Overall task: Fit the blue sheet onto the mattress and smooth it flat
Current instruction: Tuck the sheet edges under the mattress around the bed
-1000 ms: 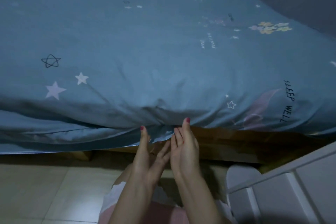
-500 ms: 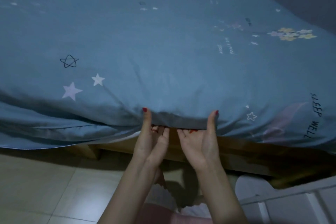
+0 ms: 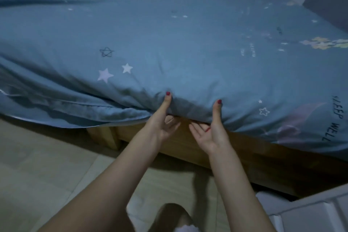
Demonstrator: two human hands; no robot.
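Gripping the soft, creased blue sheet (image 3: 188, 47) at the mattress (image 3: 190, 108) edge, left hand (image 3: 160, 124) and right hand (image 3: 212, 130) press thumbs up (fingers tucked beneath). Wooden bed frame (image 3: 244, 156) lies toward 4 o'clock.

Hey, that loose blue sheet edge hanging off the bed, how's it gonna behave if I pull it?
The blue sheet is probably floppy: its loose edge droops in folds. It likely gathers rather than slides stiffly, since creases fan around the left hand and right hand.
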